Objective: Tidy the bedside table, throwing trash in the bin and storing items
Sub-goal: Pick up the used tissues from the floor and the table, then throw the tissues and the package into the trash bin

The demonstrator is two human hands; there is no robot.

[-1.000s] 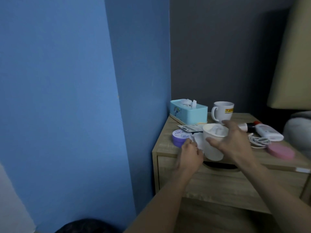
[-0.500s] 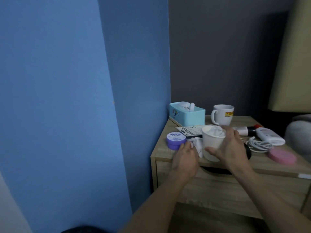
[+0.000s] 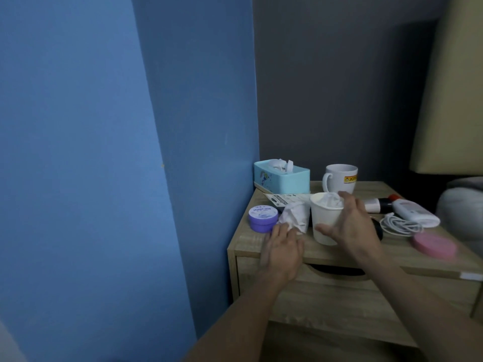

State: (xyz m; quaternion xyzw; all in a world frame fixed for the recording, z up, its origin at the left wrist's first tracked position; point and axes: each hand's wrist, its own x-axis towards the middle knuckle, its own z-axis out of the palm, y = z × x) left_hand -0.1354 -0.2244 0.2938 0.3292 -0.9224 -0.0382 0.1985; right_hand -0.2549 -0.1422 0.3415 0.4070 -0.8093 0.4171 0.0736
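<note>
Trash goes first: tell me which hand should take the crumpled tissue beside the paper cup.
Left. The left hand already has its fingertips at the crumpled tissue, beside the purple jar. The right hand is wrapped around the paper cup, so it looks occupied.

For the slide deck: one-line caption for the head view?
Right hand grips tissue-stuffed paper cup, left hand reaches crumpled tissue on cluttered bedside table.

Both forearms are bare up to the frame's lower edge, with no sleeve showing. The left hand (image 3: 283, 250) and the right hand (image 3: 350, 227) wear no gloves, and no ring, watch or band shows on fingers or wrists. Nails look short and unpainted.
</note>
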